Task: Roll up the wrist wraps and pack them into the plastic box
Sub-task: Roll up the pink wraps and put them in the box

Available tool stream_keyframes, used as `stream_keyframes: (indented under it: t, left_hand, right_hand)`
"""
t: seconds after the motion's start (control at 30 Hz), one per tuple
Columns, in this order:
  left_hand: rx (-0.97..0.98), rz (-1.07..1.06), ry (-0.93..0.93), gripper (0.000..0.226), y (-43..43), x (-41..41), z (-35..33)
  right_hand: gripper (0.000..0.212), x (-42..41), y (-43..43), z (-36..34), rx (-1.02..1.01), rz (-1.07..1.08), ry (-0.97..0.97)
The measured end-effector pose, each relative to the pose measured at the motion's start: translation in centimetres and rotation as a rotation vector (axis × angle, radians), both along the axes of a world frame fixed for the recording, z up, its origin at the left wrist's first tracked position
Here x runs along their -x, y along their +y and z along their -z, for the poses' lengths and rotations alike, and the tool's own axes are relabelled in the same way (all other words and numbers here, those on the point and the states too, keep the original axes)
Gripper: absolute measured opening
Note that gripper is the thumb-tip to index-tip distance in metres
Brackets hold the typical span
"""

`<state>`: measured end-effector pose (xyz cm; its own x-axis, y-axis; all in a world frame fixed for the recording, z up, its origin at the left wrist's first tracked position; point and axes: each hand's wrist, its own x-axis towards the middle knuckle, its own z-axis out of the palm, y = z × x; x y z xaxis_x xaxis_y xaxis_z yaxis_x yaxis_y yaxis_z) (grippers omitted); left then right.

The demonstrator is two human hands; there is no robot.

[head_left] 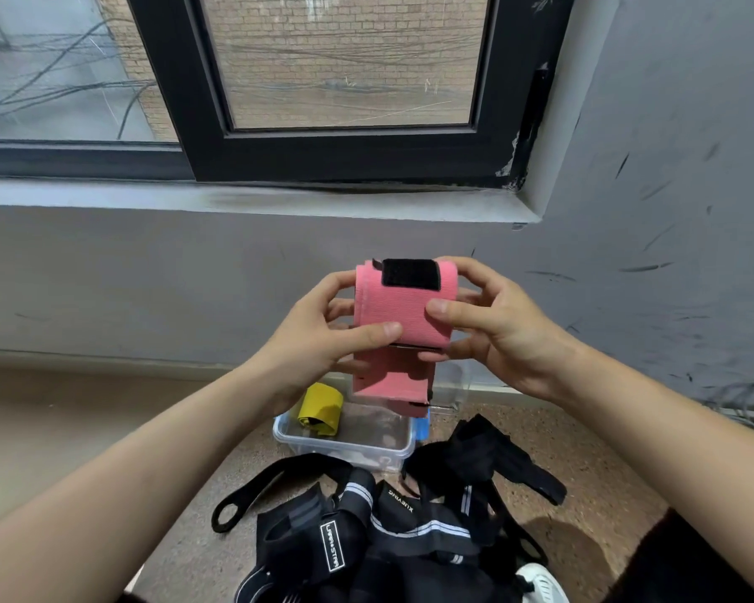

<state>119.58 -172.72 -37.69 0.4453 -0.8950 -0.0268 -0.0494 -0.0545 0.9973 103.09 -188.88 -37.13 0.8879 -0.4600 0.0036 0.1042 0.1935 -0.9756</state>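
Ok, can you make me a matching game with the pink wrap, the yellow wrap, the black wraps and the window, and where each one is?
Things:
1. pink wrap
2. yellow wrap
3. black wraps
4. window

Places:
A. in the box
B. piled on the floor
C. held by the left hand and right hand
D. up in the wall

Pairs: 1-C, 2-A, 3-B, 4-D
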Motion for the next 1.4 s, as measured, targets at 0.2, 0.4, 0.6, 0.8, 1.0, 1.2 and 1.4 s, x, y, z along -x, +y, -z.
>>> stream_keyframes:
  t: [0.2,0.4,0.6,0.8,1.0,1.2,1.4]
  left_hand:
    - [-0.193,0.095,0.139,0.075,0.3,0.1,-0.8]
    - [-0.197,0.054,0.226,0.049,0.1,0.7,-1.2]
    - [-0.091,-0.037,0.256,0.056,0.2,0.6,-1.1]
    - [0.032,-0.057,0.187,0.057,0.3,0.4,-0.9]
    - [0.134,-0.104,0.048,0.062,0.1,0.7,-0.5]
    - [0.150,-0.112,-0.053,0.063,-0.3,0.6,0.1]
    - [0.090,-0.078,-0.095,0.068,-0.8,0.6,-0.8]
  right_hand:
    - [0.063,0.0,-0.4,0.4,0.161,0.035,-0.077]
    - [0.066,-0.1,-0.2,0.9,0.509,-0.011,-0.068]
    - [0.084,0.0,-0.2,0.5,0.611,-0.040,0.052]
    - [0.088,0.1,-0.2,0.0,0.393,-0.115,0.129]
    - [0.060,-0.1,-0.3,0.1,0.148,-0.180,0.170]
    - [0.052,-0.4,-0.3,-0.2,0.068,-0.206,0.220]
    - [0.056,-0.8,-0.8,0.2,-0.050,-0.126,0.146]
